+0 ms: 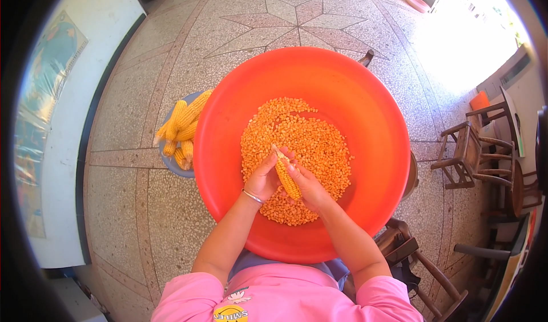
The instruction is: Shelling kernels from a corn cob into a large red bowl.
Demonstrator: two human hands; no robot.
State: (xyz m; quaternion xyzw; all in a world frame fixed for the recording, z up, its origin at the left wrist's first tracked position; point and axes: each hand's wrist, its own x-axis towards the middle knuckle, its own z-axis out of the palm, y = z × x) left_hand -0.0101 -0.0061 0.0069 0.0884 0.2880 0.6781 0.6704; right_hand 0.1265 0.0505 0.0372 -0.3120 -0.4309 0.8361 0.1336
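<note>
Between my two hands is an ear of corn (289, 180), tilted, its far tip bare of kernels and its near part still covered in yellow ones. My left hand (262, 176), with a bracelet at the wrist, is closed round its left side. From the right, my right hand (310, 186) grips the cob with the thumb pressed on the kernels. Both hands are above a heap of loose corn kernels (308, 139) inside a large red-orange basin (365, 105). The undersides of my fingers are partly hidden.
Left of the basin, a blue-grey bowl (181, 169) holds several whole corn cobs (184, 119). A wooden chair (465, 154) stands at the right, and another dark wooden chair (425, 259) is close by my right side. A pink basin (418, 2) lies near the bright doorway.
</note>
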